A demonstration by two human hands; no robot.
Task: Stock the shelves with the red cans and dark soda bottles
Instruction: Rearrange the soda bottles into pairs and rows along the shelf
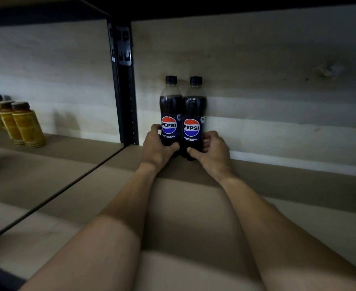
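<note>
Two dark soda bottles stand upright, side by side and touching, at the back of the shelf board (277, 185) against the pale wall. My left hand (157, 147) grips the base of the left bottle (170, 110). My right hand (209, 151) grips the base of the right bottle (194, 114). Both bottles carry round red, white and blue labels facing me and have dark caps. No red cans are in view.
A black metal upright (123, 91) divides this bay from the left bay. Several yellow bottles (23, 124) with dark caps stand at the back of the left shelf. A dark shelf edge runs overhead.
</note>
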